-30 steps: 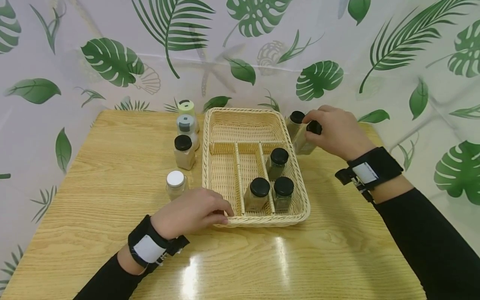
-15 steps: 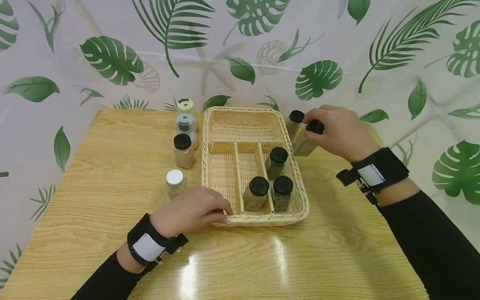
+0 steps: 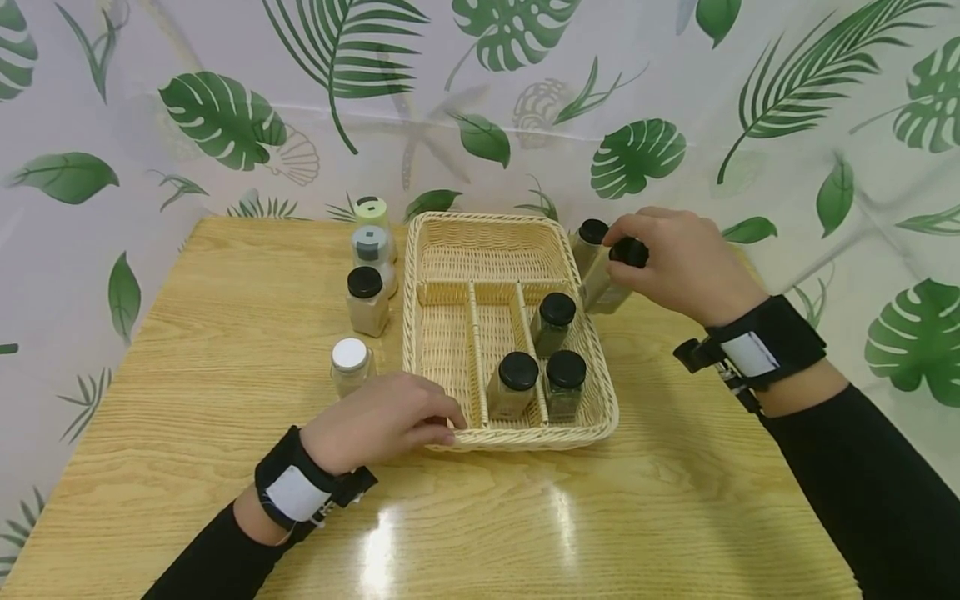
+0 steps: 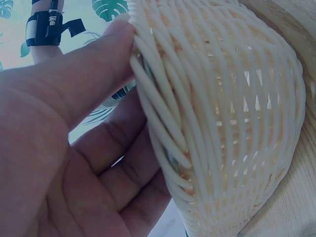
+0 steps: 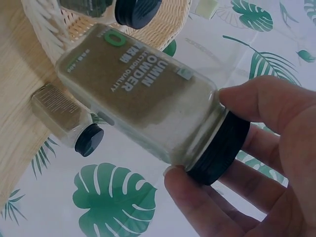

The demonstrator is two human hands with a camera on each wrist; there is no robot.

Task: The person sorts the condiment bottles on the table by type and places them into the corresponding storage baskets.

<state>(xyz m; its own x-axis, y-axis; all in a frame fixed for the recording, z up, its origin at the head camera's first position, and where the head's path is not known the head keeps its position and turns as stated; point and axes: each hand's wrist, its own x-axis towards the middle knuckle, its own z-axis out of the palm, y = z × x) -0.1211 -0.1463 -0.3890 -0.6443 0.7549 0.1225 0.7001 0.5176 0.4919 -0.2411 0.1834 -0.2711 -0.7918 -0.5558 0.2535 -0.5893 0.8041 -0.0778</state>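
My right hand (image 3: 675, 258) pinches a clear jar of brownish powder (image 5: 138, 89) at its black cap and neck, just outside the basket's right rim. "Cumin powder" can be partly read on its label in the right wrist view. My left hand (image 3: 386, 421) grips the front rim of the divided wicker basket (image 3: 540, 437) near its left corner, thumb outside and fingers over the edge. In the basket, two black-capped jars, one farther back (image 3: 557, 312) and one in front (image 3: 564, 387), stand in the right compartment. Another black-capped jar (image 3: 515, 387) occupies the middle one.
Behind the held jar stands a second black-capped jar (image 3: 590, 242). Left of the basket are a white-capped jar (image 3: 351, 367), a black-capped jar (image 3: 367, 304), a grey-topped container (image 3: 371, 246) and a yellow-green-topped one (image 3: 371, 212). A leaf-patterned cloth (image 3: 480, 83) hangs behind the wooden table (image 3: 247, 350).
The right wrist has shifted slightly right and the held jar has moved a little, staying beside the basket's right rim. My left hand keeps its grip on the basket.
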